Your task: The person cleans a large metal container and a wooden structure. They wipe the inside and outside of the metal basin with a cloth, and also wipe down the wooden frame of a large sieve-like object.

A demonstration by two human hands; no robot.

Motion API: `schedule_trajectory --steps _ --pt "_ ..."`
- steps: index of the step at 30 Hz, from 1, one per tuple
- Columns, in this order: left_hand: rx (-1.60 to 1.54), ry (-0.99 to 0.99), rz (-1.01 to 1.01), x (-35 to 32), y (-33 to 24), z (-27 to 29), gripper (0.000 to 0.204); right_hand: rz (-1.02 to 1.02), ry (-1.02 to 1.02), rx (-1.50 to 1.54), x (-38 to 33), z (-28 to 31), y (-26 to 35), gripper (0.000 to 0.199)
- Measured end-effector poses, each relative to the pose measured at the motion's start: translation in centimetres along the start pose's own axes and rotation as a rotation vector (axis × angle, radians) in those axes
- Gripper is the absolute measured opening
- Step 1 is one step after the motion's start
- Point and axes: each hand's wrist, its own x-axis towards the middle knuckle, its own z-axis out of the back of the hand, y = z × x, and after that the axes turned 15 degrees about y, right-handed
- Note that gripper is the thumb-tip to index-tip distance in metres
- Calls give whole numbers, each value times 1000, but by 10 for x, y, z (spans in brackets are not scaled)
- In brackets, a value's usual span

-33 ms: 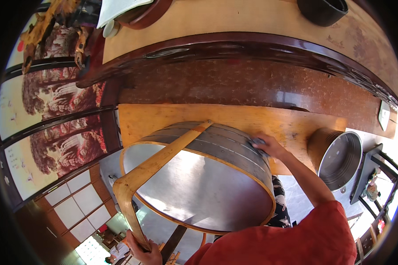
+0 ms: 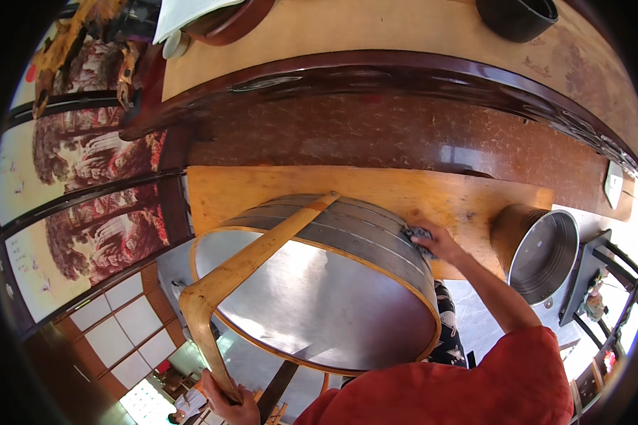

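A large round grey tub [image 2: 361,230] with a light wooden rim lies tilted on a wooden bench [image 2: 446,195], showing its shiny metal inside. Its bent wooden handle [image 2: 252,258] arches across the opening toward the lower left. There my left hand [image 2: 232,406] is closed round the handle's lower end. On the tub's right outer wall, my right hand [image 2: 441,242] presses a crumpled grey-and-dark cloth or scouring pad [image 2: 420,237]; its exact kind is unclear. The fingers are wrapped over it.
A metal bucket [image 2: 505,234] lies on its side at the bench's right end. Beyond the bench stands a long carved wooden table [image 2: 319,35] bearing a black pot [image 2: 517,18]. Picture panels [image 2: 85,234] line the left. A person [image 2: 190,404] is far off at lower left.
My right hand has moved slightly right and down along the tub's wall with the cloth or pad, more of which now shows. My left hand keeps its hold on the handle.
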Motion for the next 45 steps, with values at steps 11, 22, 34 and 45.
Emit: schedule_trajectory --steps 11,22,34,45 --pt "1 55 -25 -5 7 0 73 62 60 -184 135 -17 -12 30" --pt "181 -3 -88 9 -7 3 71 172 188 7 122 -31 74 32" --pt "-35 6 -3 7 -20 0 68 375 226 -42 128 -42 76 34" --pt "-92 -21 -151 7 -5 -1 63 -122 -687 540 -102 -112 -46 31"
